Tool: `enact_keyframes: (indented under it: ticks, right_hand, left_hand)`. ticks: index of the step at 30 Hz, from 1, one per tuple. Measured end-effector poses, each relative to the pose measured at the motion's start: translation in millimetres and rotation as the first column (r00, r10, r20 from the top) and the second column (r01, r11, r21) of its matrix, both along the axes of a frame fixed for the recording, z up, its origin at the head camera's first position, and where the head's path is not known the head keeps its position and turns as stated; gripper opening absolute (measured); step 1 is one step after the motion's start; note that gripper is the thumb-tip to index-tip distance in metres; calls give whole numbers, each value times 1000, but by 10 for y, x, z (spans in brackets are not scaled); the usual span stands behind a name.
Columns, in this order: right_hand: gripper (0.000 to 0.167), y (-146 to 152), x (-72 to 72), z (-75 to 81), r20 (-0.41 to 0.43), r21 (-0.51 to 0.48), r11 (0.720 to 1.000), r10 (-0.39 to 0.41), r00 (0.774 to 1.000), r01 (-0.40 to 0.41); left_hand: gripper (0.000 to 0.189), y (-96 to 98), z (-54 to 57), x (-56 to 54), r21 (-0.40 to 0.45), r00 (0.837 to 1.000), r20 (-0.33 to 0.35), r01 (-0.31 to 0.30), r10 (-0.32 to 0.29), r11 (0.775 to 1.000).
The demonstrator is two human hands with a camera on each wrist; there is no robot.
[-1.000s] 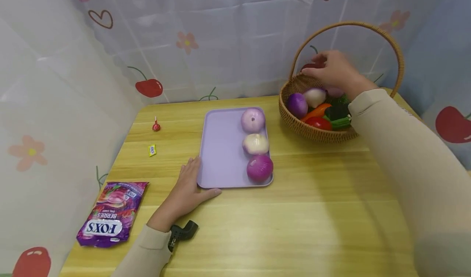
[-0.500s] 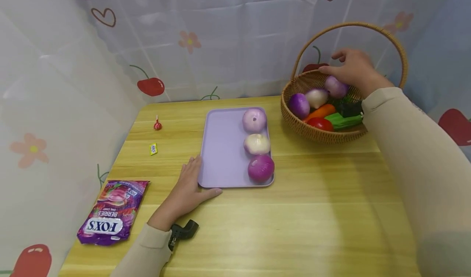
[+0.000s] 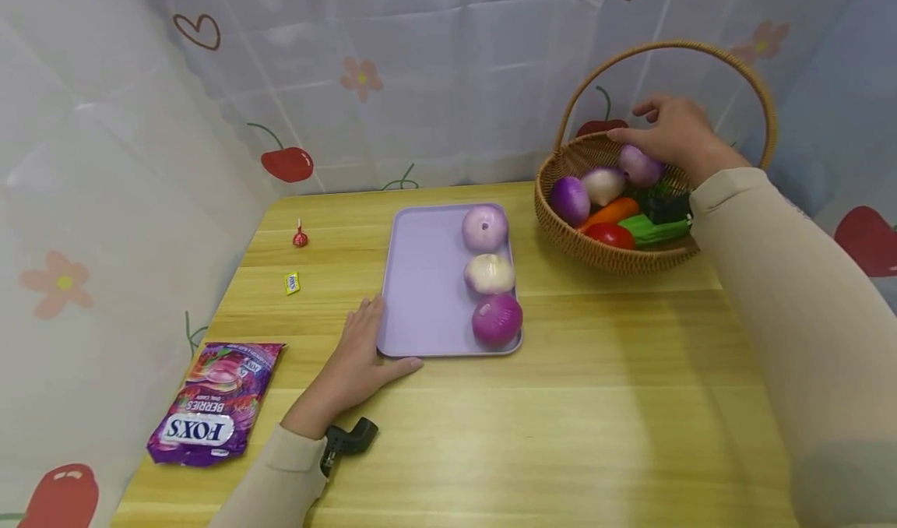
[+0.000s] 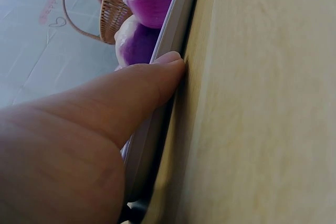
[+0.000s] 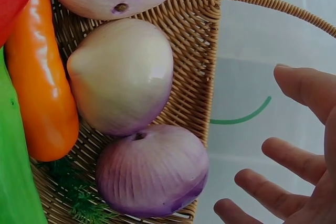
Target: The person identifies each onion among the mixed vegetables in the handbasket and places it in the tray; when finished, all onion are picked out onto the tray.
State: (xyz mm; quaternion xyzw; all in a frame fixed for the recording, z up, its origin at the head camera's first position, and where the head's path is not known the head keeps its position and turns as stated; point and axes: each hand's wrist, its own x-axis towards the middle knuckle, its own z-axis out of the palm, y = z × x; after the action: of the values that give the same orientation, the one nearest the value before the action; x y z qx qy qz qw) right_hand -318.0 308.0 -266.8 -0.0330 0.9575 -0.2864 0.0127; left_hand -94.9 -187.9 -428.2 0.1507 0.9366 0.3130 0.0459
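Note:
My left hand (image 3: 359, 360) lies at the near left corner of a lilac tray (image 3: 423, 279), fingers along its left edge and thumb at its front edge. In the left wrist view the thumb (image 4: 142, 85) touches the rim. Along the tray's right side sit a pale purple onion (image 3: 484, 229), a white-and-purple bulb (image 3: 490, 274) and a deep purple onion (image 3: 497, 320). Over the back of a wicker basket (image 3: 617, 259) hovers my right hand (image 3: 676, 131), fingers apart and holding nothing. A ribbed pale purple onion (image 5: 152, 171) lies in the basket beside it.
The basket also holds another white-and-purple bulb (image 5: 123, 77), a purple one (image 3: 570, 201), an orange vegetable (image 5: 44, 87), a tomato (image 3: 610, 236) and a green vegetable (image 3: 652, 230). Its tall handle (image 3: 676, 45) arches overhead. A candy bag (image 3: 213, 403), wrapped candy (image 3: 292, 283) and lollipop (image 3: 300, 238) lie left.
My right hand has moved right above the basket, leaving the pale purple onion there more in view. The left hand and the things on the tray stay put.

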Motion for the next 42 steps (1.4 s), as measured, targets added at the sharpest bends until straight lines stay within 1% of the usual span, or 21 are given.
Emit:
enact_keyframes:
  ticks: [9,12,18,24,30,35,39,42]
  right_hand:
    - [86,40,1,-51,31,-20,1000,-3,1000,4]
    - [85,57,4,-76,27,-22,1000,-3,1000,3]
    - [84,80,13,-139,22,2,1000,29,999,-29]
    - [79,101,15,-210,29,16,999,45,999,-46]
    - [76,113,3,-268,24,33,999,24,999,-25]
    - [72,130,-2,-317,37,68,998,11,999,-14]
    - [66,142,7,-327,39,85,996,17,999,-20]
    - [63,159,20,-326,39,80,997,18,999,-21]
  left_hand:
    - [125,-4,0,10,5,1000,4,-3,3,1000]
    - [125,2,-3,11,7,1000,2,-3,3,1000]
    - [125,5,0,12,8,1000,1,-4,4,1000]
    - [125,8,-14,17,6,1000,4,-2,2,1000]
    - [124,13,-6,22,10,1000,0,-1,1,1000]
    - [124,18,0,23,13,1000,4,-1,1,1000]
    - [124,17,3,23,8,1000,7,-2,2,1000]
    - [124,18,2,18,4,1000,7,-2,2,1000]
